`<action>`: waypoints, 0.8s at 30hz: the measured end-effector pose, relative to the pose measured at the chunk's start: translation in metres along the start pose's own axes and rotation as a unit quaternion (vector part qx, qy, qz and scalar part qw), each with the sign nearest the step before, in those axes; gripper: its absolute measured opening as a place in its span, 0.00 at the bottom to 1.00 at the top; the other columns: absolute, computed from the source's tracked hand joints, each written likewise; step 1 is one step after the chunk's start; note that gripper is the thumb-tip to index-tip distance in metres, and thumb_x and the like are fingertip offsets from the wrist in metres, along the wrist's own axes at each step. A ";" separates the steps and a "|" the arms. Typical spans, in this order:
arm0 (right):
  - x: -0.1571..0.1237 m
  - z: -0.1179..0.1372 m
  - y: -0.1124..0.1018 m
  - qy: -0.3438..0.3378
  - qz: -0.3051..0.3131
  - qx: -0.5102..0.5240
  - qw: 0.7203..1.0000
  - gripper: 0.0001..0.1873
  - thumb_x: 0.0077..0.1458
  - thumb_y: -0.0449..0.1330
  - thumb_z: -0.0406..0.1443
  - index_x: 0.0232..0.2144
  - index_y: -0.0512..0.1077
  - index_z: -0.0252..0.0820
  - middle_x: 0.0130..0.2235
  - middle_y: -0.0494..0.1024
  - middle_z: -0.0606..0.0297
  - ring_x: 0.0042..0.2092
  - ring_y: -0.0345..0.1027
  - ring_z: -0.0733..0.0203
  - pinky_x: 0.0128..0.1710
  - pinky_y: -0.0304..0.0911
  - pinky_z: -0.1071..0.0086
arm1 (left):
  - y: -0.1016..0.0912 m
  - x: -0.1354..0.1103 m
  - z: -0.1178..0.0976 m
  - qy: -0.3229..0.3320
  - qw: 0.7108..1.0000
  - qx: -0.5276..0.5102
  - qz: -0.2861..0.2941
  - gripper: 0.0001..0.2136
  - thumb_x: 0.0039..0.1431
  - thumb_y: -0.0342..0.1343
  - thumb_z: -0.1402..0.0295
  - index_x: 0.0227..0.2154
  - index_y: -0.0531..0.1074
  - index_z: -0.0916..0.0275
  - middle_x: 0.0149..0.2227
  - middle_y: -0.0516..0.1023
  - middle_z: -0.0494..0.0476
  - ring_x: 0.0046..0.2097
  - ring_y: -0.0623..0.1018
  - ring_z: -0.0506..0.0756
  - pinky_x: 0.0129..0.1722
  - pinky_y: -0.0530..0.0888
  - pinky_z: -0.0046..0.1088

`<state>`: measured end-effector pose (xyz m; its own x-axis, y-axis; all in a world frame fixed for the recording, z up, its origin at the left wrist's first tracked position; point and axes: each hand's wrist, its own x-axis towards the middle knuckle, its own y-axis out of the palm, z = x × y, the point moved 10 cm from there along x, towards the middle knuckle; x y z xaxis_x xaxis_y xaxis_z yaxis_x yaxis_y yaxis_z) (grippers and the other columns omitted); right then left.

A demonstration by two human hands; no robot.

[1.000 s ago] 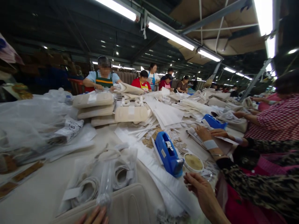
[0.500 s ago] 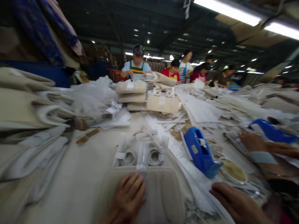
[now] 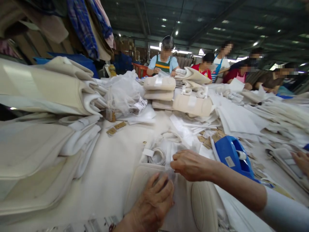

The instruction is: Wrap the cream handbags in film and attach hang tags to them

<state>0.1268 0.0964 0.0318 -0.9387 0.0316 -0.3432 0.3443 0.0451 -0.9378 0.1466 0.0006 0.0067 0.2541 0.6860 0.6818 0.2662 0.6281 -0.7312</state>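
A cream padded bag (image 3: 204, 203) lies in front of me, with a coiled strap (image 3: 157, 157) wrapped in clear material at its far end. My left hand (image 3: 154, 201) rests on the bag, fingers slightly bent and apart, holding nothing. Just beyond it, my right hand (image 3: 189, 165) is closed in a pinch at a clear plastic strip (image 3: 171, 151) running over the middle of the bag. The right hand and forearm hide the second coil and part of the bag.
A blue tape dispenser (image 3: 233, 154) stands to the right. Folded cream pieces (image 3: 41, 87) pile up at left. Beyond are stacked cream bags (image 3: 159, 83), plastic wrapping (image 3: 123, 93) and brown tags (image 3: 116, 128). A neighbour's hand (image 3: 301, 161) is at far right; several people work across the table.
My right hand has moved left from beside the dispenser to the middle of the bag and closed on the clear strip. My left hand stays on the bag. The view has swung left.
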 end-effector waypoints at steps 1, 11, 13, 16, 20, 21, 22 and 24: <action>0.005 -0.002 0.001 0.000 0.002 -0.012 1.000 0.08 0.55 0.53 0.29 0.31 0.73 0.38 0.33 0.77 0.58 0.35 0.72 0.57 0.31 0.54 0.68 | 0.001 -0.001 0.001 -0.002 1.000 -0.003 -0.002 0.12 0.63 0.49 0.67 0.45 0.71 0.65 0.47 0.77 0.54 0.55 0.69 0.60 0.58 0.59 0.42; 0.036 -0.035 0.011 0.047 0.081 0.087 0.992 0.03 0.49 0.63 0.36 0.28 0.77 0.44 0.28 0.79 0.68 0.32 0.71 0.63 0.26 0.49 0.74 | 0.002 -0.001 0.003 -0.007 1.000 0.002 -0.012 0.11 0.63 0.49 0.66 0.43 0.72 0.65 0.45 0.78 0.54 0.53 0.70 0.58 0.58 0.58 0.41; 0.040 -0.045 0.012 0.065 0.071 0.131 0.987 0.09 0.43 0.68 0.39 0.30 0.76 0.44 0.26 0.77 0.71 0.29 0.68 0.66 0.25 0.49 0.75 | 0.002 -0.001 0.003 -0.007 1.000 0.003 -0.015 0.12 0.63 0.48 0.66 0.44 0.72 0.66 0.45 0.78 0.55 0.54 0.70 0.59 0.57 0.59 0.41; 0.044 -0.056 0.013 0.092 0.059 0.159 0.981 0.20 0.36 0.72 0.41 0.33 0.74 0.40 0.25 0.73 0.73 0.26 0.63 0.68 0.23 0.48 0.76 | 0.003 -0.002 0.002 -0.003 1.000 0.006 -0.005 0.12 0.63 0.49 0.66 0.45 0.71 0.66 0.45 0.78 0.57 0.54 0.70 0.59 0.57 0.61 0.42; 0.046 -0.064 0.009 0.089 0.028 0.147 0.985 0.15 0.38 0.71 0.38 0.31 0.74 0.40 0.25 0.72 0.74 0.27 0.63 0.68 0.25 0.50 0.77 | 0.005 0.000 0.002 -0.002 1.000 0.010 0.026 0.13 0.63 0.48 0.67 0.46 0.71 0.66 0.46 0.77 0.57 0.54 0.70 0.59 0.55 0.63 0.42; 0.046 -0.067 0.008 0.092 0.020 0.140 0.986 0.14 0.39 0.71 0.37 0.30 0.74 0.40 0.25 0.72 0.73 0.28 0.63 0.68 0.25 0.50 0.76 | 0.004 0.001 0.002 -0.002 1.000 0.009 0.026 0.12 0.63 0.48 0.67 0.46 0.71 0.66 0.46 0.77 0.57 0.54 0.70 0.59 0.55 0.64 0.42; 0.046 -0.070 0.007 0.094 0.013 0.135 0.986 0.12 0.40 0.70 0.36 0.29 0.74 0.40 0.26 0.73 0.73 0.29 0.63 0.67 0.26 0.51 0.76 | 0.002 0.002 0.002 -0.002 1.000 0.009 0.024 0.12 0.63 0.48 0.67 0.45 0.71 0.66 0.46 0.78 0.57 0.54 0.70 0.59 0.54 0.65 0.42; 0.044 -0.075 0.002 0.100 -0.004 0.124 0.987 0.10 0.42 0.69 0.34 0.30 0.74 0.40 0.27 0.73 0.71 0.30 0.64 0.67 0.27 0.52 0.76 | -0.001 0.004 0.001 0.003 1.000 0.009 0.026 0.12 0.63 0.48 0.68 0.45 0.71 0.66 0.45 0.78 0.57 0.53 0.71 0.59 0.53 0.66 0.42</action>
<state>0.0879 0.1732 0.0186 -0.9110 0.2299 -0.3423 0.3004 -0.1989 -0.9329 0.1465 0.0033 0.0104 0.2726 0.7158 0.6429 0.2361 0.5980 -0.7659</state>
